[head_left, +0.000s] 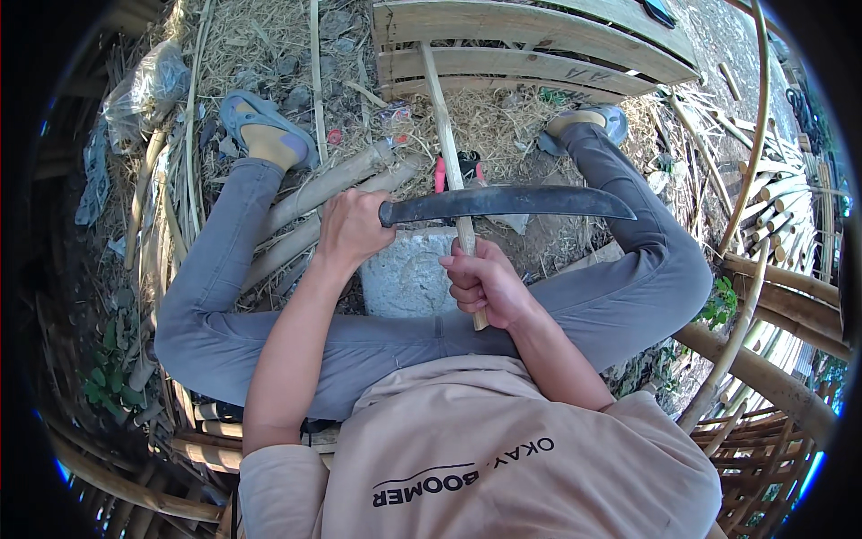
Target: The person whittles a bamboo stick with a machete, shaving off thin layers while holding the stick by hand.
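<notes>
My left hand (355,225) is closed round the handle of a machete (539,201), whose long dark blade points to the right. In my right hand (489,283) is a pale bamboo strip (441,112), gripped near its lower end. The strip runs away from me, with its far end by a wooden crate (503,63). The blade lies across the strip just beyond my right fist; whether its edge bites in, I cannot tell. Under and between my hands sits a pale stone block (409,274). Past the blade lies a tool with pink-red handles (440,174), partly hidden.
Thick bamboo poles (314,193) lie on the ground to the left of the stone. Straw and scraps cover the ground between my feet. A stack of cut bamboo (777,202) lies at the right. A clear plastic bag (157,81) rests at the far left.
</notes>
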Action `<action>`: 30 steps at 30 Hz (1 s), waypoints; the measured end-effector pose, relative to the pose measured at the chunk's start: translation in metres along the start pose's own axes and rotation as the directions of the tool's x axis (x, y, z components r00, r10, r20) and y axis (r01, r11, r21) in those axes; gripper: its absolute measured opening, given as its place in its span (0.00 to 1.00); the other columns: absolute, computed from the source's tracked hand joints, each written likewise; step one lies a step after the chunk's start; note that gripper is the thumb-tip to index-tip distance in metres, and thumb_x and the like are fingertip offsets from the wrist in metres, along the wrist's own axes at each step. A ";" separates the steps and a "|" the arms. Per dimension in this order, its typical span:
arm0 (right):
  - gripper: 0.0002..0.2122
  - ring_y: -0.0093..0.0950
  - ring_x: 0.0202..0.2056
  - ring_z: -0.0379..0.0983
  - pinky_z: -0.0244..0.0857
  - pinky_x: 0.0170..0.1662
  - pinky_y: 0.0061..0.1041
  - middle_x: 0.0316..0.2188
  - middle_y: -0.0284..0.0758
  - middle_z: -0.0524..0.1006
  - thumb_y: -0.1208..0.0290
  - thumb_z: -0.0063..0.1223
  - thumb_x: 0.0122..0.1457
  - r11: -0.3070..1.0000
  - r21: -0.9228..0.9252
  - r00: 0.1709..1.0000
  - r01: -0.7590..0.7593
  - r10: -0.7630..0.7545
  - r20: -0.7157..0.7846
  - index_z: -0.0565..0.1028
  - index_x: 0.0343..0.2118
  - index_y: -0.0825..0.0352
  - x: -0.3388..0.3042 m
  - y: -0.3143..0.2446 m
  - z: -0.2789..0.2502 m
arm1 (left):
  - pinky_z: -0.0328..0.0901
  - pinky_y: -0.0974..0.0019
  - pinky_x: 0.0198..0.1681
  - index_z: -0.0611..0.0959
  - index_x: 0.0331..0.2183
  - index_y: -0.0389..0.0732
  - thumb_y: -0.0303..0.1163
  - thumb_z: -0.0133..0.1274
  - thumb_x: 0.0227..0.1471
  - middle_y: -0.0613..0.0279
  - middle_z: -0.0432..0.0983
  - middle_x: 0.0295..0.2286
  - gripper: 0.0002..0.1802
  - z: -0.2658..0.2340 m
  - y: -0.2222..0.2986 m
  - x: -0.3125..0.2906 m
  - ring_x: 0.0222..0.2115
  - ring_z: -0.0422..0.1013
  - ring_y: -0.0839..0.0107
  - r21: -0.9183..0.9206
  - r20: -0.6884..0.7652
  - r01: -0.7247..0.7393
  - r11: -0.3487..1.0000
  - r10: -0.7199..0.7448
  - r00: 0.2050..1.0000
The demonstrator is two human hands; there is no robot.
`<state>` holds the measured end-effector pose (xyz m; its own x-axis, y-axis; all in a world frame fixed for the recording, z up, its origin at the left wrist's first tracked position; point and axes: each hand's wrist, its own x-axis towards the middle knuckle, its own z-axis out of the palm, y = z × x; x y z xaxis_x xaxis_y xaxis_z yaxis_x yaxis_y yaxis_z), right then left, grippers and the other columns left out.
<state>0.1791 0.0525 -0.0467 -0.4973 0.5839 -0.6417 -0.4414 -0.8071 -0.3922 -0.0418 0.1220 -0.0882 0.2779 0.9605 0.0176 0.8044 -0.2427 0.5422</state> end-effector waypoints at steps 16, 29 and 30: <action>0.13 0.10 0.13 0.46 0.34 0.14 0.17 0.16 0.20 0.56 0.84 0.51 0.56 1.000 0.015 0.998 -0.012 0.011 0.069 0.60 0.31 0.58 -0.006 0.005 -0.004 | 0.68 0.49 0.30 0.81 0.22 0.37 0.29 0.57 0.38 0.44 0.76 0.20 0.05 0.006 -0.046 0.017 0.25 0.74 0.44 0.074 -0.130 0.048 0.996 -0.038 0.991; 0.11 0.10 0.14 0.47 0.37 0.15 0.16 0.17 0.19 0.56 0.77 0.51 0.60 0.998 -0.012 0.996 0.057 -0.058 -0.064 0.59 0.31 0.56 0.001 -0.003 -0.002 | 0.69 0.50 0.33 0.81 0.21 0.37 0.28 0.57 0.36 0.44 0.77 0.21 0.05 -0.013 -0.031 -0.002 0.26 0.75 0.44 0.096 0.063 -0.027 0.995 0.021 0.998; 0.12 0.10 0.14 0.47 0.37 0.15 0.16 0.17 0.20 0.56 0.79 0.51 0.59 0.998 -0.017 0.997 0.057 -0.058 -0.056 0.59 0.31 0.56 0.001 -0.004 -0.003 | 0.69 0.50 0.33 0.81 0.21 0.37 0.28 0.57 0.36 0.44 0.77 0.21 0.05 -0.012 -0.032 -0.001 0.26 0.75 0.44 0.089 0.047 -0.017 0.996 0.013 0.999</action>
<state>0.1823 0.0562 -0.0480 -0.4281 0.6237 -0.6540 -0.4564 -0.7738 -0.4392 -0.0744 0.1306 -0.0952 0.3127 0.9497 -0.0148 0.8429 -0.2703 0.4653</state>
